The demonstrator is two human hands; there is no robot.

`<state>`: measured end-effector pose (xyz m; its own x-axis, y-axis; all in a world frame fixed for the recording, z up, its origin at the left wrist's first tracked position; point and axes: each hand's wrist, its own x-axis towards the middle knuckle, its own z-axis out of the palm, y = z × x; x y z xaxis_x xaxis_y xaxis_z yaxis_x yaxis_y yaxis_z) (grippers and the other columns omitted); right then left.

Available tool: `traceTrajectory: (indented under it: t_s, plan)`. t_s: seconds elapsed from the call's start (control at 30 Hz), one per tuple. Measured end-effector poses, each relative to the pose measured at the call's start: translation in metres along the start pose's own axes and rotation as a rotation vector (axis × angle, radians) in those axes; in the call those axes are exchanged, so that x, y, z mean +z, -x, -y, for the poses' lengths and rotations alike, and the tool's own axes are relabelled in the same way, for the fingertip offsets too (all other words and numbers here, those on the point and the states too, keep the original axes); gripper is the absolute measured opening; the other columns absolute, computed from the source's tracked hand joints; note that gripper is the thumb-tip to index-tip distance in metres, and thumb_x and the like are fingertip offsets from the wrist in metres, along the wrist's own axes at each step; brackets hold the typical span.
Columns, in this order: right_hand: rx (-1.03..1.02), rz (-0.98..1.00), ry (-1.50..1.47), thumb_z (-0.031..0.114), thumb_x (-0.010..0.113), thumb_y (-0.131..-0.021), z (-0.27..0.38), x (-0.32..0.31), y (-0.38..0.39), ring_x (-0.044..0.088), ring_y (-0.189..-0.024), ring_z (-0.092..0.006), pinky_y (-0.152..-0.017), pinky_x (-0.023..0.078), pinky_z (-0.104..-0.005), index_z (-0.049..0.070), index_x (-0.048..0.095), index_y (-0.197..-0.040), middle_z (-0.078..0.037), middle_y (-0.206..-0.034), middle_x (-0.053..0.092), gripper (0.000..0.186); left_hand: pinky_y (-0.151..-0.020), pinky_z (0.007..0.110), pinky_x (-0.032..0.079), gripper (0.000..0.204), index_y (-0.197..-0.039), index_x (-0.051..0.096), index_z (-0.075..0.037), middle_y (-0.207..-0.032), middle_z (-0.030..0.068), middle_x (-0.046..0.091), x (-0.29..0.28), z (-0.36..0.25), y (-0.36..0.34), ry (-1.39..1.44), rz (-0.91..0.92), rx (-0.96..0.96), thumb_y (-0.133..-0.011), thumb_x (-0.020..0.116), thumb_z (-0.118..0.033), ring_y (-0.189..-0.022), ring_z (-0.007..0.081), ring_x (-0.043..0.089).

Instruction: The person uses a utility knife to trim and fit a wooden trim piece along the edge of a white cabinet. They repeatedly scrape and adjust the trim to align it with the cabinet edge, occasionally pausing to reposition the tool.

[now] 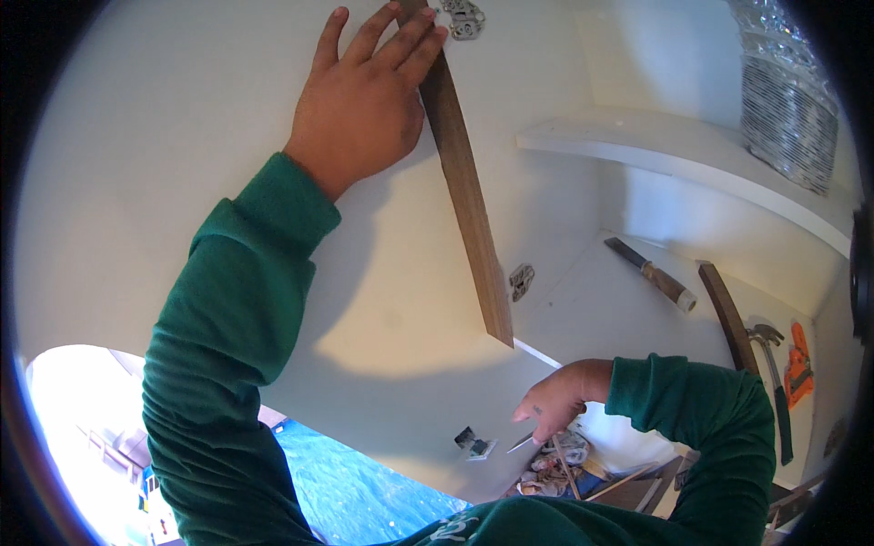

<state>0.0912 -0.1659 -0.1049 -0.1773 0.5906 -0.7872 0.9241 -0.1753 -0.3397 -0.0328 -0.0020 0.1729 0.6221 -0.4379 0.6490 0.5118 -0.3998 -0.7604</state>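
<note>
My left hand (364,105) lies with fingers spread, its fingertips resting on the upper end of a long dark brown wood strip (460,173). The strip slants down across a white panel (228,109), its lower end cut at an angle. Metal hinges (521,282) sit beside it on the panel. Low on the right, my right hand (563,398) is closed, with a thin pointed thing (520,443) sticking out below its fingers. Most of that thing is hidden in the hand, so its kind is unclear. A small metal fitting (474,444) lies to its left on the panel.
Inside the white cabinet, a curved shelf (674,155) juts out below a silver flexible duct (790,118). A wood-handled chisel (651,273), another brown strip (728,314), a claw hammer (774,387) and an orange tool (799,366) lie at right. Blue sheeting (355,478) covers the floor.
</note>
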Motion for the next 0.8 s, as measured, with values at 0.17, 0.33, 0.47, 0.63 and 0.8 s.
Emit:
traceTrajectory:
  t_s: [0.17, 0.33, 0.47, 0.63, 0.8]
  plan:
    - [-0.336, -0.092, 0.083, 0.029, 0.066, -0.091, -0.025, 0.01, -0.025, 0.065, -0.117, -0.0347, -0.1, 0.05, -0.0442, 0.01, 0.057, -0.146, -0.019, -0.129, 0.068, 0.058, -0.126, 0.057, 0.021, 0.064, -0.152, 0.05, -0.016, -0.16, 0.0037, 0.045, 0.007, 0.003, 0.002, 0.029, 0.008, 0.026, -0.09, 0.064, -0.018, -0.15, 0.0275, 0.036]
    - [-0.241, -0.02, 0.227, 0.026, 0.063, -0.091, -0.015, 0.0, -0.021, 0.062, -0.124, -0.035, -0.107, 0.047, -0.0433, 0.01, 0.055, -0.148, -0.019, -0.139, 0.064, 0.06, -0.122, 0.053, 0.031, 0.045, -0.136, 0.063, -0.01, -0.15, 0.0073, 0.055, -0.001, -0.003, 0.007, 0.307, 0.001, 0.209, -0.093, 0.063, -0.02, -0.144, 0.0278, 0.045]
    - [-0.2, -0.085, 0.272, 0.027, 0.063, -0.09, -0.016, 0.003, -0.026, 0.06, -0.127, -0.0358, -0.11, 0.045, -0.0425, 0.01, 0.05, -0.152, -0.02, -0.144, 0.06, 0.066, -0.108, 0.047, 0.046, 0.033, -0.125, 0.066, -0.007, -0.134, 0.0106, 0.064, -0.009, 0.003, 0.006, 0.422, 0.058, 0.271, -0.094, 0.066, -0.017, -0.126, 0.0299, 0.058]
    - [-0.174, -0.146, 0.221, 0.029, 0.064, -0.09, -0.022, 0.009, -0.024, 0.059, -0.129, -0.0358, -0.11, 0.045, -0.0421, 0.011, 0.048, -0.154, -0.02, -0.145, 0.06, 0.068, -0.099, 0.044, 0.051, 0.03, -0.122, 0.066, -0.005, -0.12, 0.0143, 0.067, -0.012, 0.004, -0.011, 0.563, 0.047, -0.151, -0.095, 0.069, -0.017, -0.113, 0.0348, 0.062]
    - [-0.141, -0.13, 0.242, 0.03, 0.064, -0.09, -0.015, 0.005, -0.025, 0.059, -0.13, -0.0349, -0.11, 0.045, -0.042, 0.012, 0.048, -0.154, -0.019, -0.145, 0.06, 0.069, -0.106, 0.047, 0.048, 0.049, -0.14, 0.059, -0.006, -0.136, 0.0189, 0.062, 0.026, 0.05, -0.044, 0.336, -0.202, -0.203, -0.097, 0.067, -0.029, -0.123, 0.038, 0.059]
